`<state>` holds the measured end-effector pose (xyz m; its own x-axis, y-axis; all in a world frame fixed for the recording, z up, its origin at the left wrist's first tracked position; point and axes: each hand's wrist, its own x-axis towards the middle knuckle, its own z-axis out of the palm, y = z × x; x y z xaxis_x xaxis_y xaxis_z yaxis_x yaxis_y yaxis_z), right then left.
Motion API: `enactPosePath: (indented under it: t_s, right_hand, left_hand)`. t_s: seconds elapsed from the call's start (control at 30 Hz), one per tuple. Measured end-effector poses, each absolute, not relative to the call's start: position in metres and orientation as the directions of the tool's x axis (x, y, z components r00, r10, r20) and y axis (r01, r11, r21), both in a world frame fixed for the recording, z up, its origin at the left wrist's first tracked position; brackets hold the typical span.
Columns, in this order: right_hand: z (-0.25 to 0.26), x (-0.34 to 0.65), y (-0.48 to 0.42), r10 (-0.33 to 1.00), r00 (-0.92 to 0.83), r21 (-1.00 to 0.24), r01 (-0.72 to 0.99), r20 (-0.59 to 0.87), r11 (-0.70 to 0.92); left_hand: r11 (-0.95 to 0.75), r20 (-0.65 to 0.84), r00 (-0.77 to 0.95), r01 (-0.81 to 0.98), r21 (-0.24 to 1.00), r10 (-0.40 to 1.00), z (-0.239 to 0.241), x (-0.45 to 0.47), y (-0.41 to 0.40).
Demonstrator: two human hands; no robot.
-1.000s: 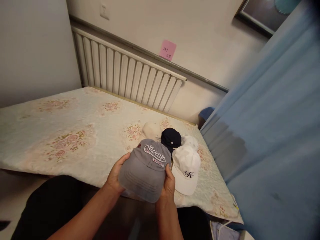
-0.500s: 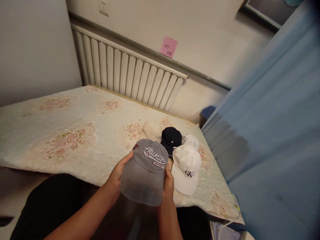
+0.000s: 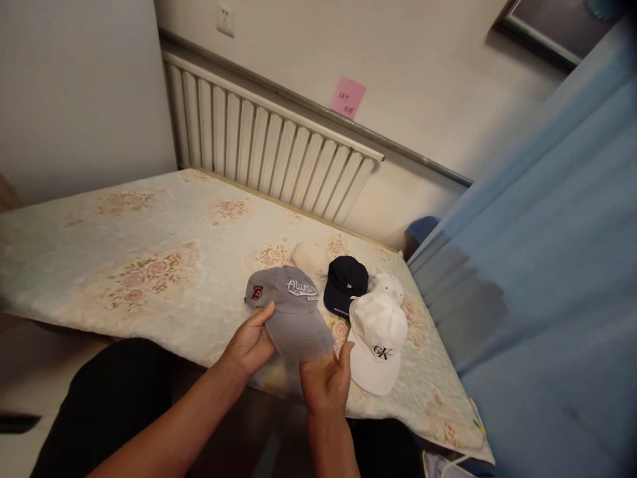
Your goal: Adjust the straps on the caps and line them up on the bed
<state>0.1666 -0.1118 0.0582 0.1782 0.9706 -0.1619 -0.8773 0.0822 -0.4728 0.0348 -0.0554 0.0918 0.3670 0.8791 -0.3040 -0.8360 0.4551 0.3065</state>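
Observation:
A grey baseball cap (image 3: 288, 309) with white "Always" lettering is in my left hand (image 3: 253, 342), whose thumb presses on the side of the cap. The brim points right and toward me. At the brim's tip is my right hand (image 3: 326, 382), palm up, its thumb apart from the cap; its fingertips are partly hidden by the brim, and I cannot tell whether they touch it. Just right of it lies a white cap (image 3: 381, 332) with black letters. Behind are a navy cap (image 3: 346, 285), a cream cap (image 3: 309, 257) and another white cap (image 3: 387, 285), partly covered.
The caps lie on a bed with a floral cover (image 3: 199, 318). Beyond it are a radiator (image 3: 269, 149) and a wall with a pink note (image 3: 347, 98). A blue curtain (image 3: 537, 265) hangs along the right side. My dark-clothed knees (image 3: 109, 405) are at the bed's near edge.
The grey cap has turned, so its brim swings right and its left side with the red patch shows. My right hand has let go of the cap's side and moved below the brim.

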Motion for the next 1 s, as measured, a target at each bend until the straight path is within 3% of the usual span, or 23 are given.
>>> enactPosePath:
  t_s: [0.17,0.4,0.53,0.73,1.0]
  right_hand:
    - [0.065,0.149,-0.115,0.985,0.155,-0.49,-0.866,-0.081,0.096]
    - [0.061,0.145,-0.111,0.922,0.262,-0.548,-0.834,-0.287,0.067]
    - [0.058,0.151,-0.11,0.897,0.299,-0.537,-0.84,-0.325,0.086]
    - [0.052,0.155,-0.109,0.851,0.336,-0.528,-0.845,-0.405,0.082]
    - [0.059,0.142,-0.115,0.894,0.316,-0.487,-0.863,-0.317,0.133]
  left_hand:
    - [0.373,-0.204,0.315,-0.835,0.406,0.927,0.088,0.041,-0.058]
    - [0.419,-0.18,0.379,-0.826,0.376,0.908,0.087,0.04,-0.061]
    - [0.357,-0.176,0.314,-0.868,0.345,0.933,0.083,0.036,-0.055]
    - [0.292,-0.182,0.237,-0.867,0.403,0.954,0.083,0.031,-0.051]
    - [0.312,-0.203,0.251,-0.869,0.383,0.947,0.088,0.035,-0.057]
